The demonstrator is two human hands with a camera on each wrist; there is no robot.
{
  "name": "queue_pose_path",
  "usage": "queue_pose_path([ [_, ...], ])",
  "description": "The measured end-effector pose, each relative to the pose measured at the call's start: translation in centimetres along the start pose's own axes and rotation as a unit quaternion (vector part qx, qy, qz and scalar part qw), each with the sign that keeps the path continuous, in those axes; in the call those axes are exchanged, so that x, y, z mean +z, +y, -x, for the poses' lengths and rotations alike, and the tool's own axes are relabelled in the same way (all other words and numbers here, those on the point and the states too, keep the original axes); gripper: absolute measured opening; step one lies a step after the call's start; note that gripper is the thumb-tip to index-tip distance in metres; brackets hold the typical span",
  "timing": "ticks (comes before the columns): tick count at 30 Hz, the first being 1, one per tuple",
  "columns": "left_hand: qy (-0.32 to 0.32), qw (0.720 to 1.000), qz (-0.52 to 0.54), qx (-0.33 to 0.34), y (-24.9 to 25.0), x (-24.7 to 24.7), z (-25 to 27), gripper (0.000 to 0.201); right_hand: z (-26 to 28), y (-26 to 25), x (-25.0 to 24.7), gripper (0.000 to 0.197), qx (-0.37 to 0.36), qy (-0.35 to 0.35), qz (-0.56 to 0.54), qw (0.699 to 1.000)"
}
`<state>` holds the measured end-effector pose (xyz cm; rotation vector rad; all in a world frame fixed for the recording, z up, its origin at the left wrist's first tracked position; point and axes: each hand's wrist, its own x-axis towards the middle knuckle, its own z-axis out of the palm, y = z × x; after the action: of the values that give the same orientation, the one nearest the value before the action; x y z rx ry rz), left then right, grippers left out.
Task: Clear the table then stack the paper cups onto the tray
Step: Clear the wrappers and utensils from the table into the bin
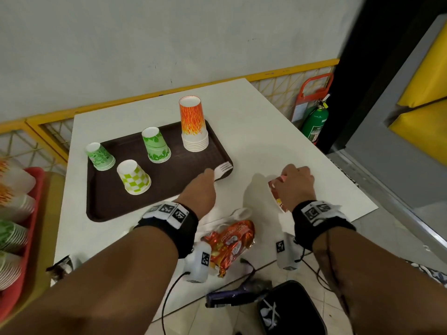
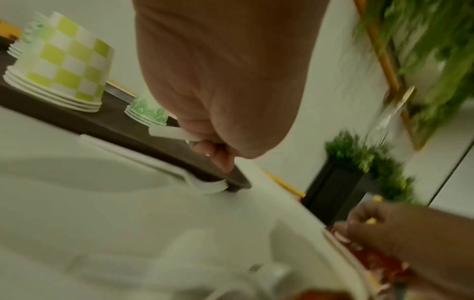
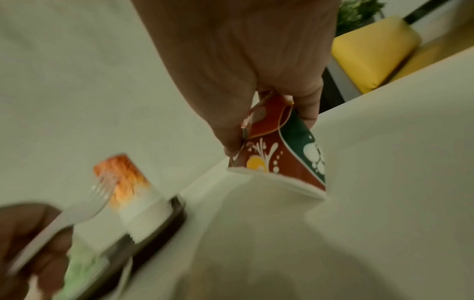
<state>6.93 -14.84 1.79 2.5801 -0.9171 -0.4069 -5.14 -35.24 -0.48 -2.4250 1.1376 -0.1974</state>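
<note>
A brown tray on the white table carries upside-down paper cup stacks: an orange flame stack, a green leaf stack, a pale green stack and a checkered stack. My left hand pinches a white plastic fork over the tray's near right corner. In the left wrist view another white fork lies against the tray's edge. To the right, my right hand grips a red and green packet just above the table.
An orange snack wrapper and a white plastic spoon lie at the table's near edge. Below it are a purple wrapper and a black bin. A red tray of cup stacks sits left. A green extinguisher stands far right.
</note>
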Motion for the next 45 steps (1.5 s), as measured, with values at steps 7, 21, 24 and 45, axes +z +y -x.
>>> queue_pose_path([
  [7, -0.165, 0.980, -0.111, 0.029, 1.9, 2.4, 5.9, 0.121, -0.3, 1.3, -1.4, 0.030, 0.049, 0.022, -0.066, 0.996],
  [21, -0.149, 0.985, -0.081, 0.041, 1.0, 4.8, 3.8, 0.031, 2.3, 7.5, -3.0, 0.032, 0.168, 0.043, -0.307, 0.936],
  [24, -0.204, 0.978, -0.004, 0.032, 3.5, 4.2, 3.4, 0.049, 4.2, 10.6, -3.5, 0.030, 0.236, 0.029, -0.467, 0.852],
  [45, -0.481, 0.874, -0.009, -0.070, 15.8, 33.3, 8.6, 0.036, 25.1, 29.3, 11.7, 0.041, 0.505, 0.002, -0.749, 0.430],
])
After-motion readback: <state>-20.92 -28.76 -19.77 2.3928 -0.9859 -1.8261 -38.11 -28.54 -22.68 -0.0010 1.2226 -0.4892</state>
